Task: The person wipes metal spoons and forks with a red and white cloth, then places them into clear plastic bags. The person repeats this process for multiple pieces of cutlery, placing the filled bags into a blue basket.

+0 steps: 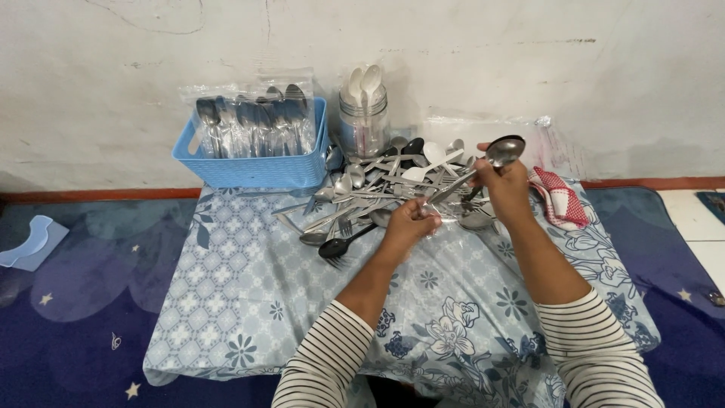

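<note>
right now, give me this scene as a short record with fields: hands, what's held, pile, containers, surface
left hand: grips the handle end of the metal spoon
right hand: holds the same spoon near its bowl
held: metal spoon, bowl raised to the right
pile: loose cutlery, metal spoons and forks with some white and black pieces
containers: blue basket of bagged spoons, clear jar of white spoons
cloth: red checked cloth at the right
surface: floral tablecloth
</note>
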